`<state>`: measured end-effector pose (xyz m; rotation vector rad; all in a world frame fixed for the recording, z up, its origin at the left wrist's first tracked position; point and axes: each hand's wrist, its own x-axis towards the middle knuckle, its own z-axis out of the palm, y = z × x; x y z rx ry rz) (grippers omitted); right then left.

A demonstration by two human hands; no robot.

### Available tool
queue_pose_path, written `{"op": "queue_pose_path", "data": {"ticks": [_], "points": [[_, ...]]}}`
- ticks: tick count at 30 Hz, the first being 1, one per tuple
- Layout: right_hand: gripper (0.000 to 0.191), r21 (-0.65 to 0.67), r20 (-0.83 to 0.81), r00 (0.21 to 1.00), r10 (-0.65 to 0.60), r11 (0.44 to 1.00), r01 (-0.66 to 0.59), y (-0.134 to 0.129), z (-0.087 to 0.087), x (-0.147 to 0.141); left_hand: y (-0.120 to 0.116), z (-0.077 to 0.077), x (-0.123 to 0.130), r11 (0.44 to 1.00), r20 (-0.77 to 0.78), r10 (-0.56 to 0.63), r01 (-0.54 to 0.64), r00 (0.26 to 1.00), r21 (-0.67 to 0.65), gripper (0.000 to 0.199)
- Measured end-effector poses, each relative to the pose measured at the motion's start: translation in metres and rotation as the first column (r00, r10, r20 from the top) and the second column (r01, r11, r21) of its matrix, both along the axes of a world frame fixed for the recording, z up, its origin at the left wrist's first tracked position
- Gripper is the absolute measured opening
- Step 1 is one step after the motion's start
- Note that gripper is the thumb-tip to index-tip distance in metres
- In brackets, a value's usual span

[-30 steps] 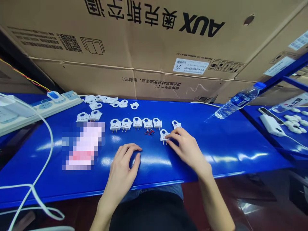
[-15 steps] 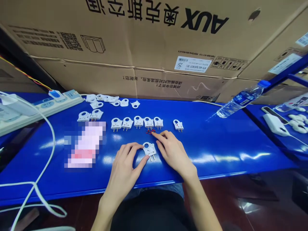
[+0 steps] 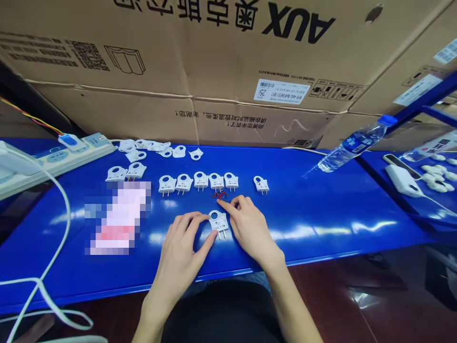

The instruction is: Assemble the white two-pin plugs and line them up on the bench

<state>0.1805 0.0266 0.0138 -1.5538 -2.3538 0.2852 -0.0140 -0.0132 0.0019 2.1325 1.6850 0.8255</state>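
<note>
My left hand [image 3: 181,250] pinches the left edge of a white two-pin plug shell [image 3: 219,222] between thumb and index finger. The shell lies flat with its ring at the top left and its pins towards me. My right hand [image 3: 253,232] reaches past its right side, index finger stretched out and the other fingers bent. That fingertip touches a small pile of short red and black wires [image 3: 219,194]; nothing shows in the hand. Just beyond the wires is a row of several similar white plugs [image 3: 201,180], and another plug [image 3: 261,184] sits to the right.
More plugs [image 3: 116,173] and loose white covers [image 3: 135,155] lie at the back left. A blurred pink item [image 3: 123,214], a power strip [image 3: 53,162] and white cables [image 3: 63,238] are on the left. A water bottle [image 3: 352,147] leans at the right, before a large carton [image 3: 228,62].
The camera view has shifted slightly. My left hand keeps the plug shell in the same spot, and my right index finger stays at the wires, moved slightly over them.
</note>
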Motion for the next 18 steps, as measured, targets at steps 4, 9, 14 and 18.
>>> {"op": "queue_pose_path", "data": {"ticks": [4,9,14,18], "points": [[0.031,-0.023,-0.127,0.991,-0.034,0.999,0.032,-0.005,-0.002,0.003,0.000,-0.001,-0.001,1.000,0.002,-0.003,0.003,1.000,0.001,0.026],[0.019,-0.038,-0.207,0.975,-0.078,0.997,0.071,-0.009,-0.003,0.003,-0.001,-0.001,-0.001,1.000,0.002,-0.001,0.001,1.000,0.010,0.027],[0.022,-0.013,-0.321,0.942,-0.097,0.995,0.098,-0.011,-0.003,0.001,-0.003,0.001,-0.001,1.000,0.022,0.004,-0.004,1.000,-0.003,0.028],[0.021,-0.010,-0.427,0.898,-0.107,0.993,0.114,-0.014,-0.002,-0.001,-0.003,0.001,-0.002,1.000,0.043,0.001,-0.001,0.999,-0.006,0.026]]}}
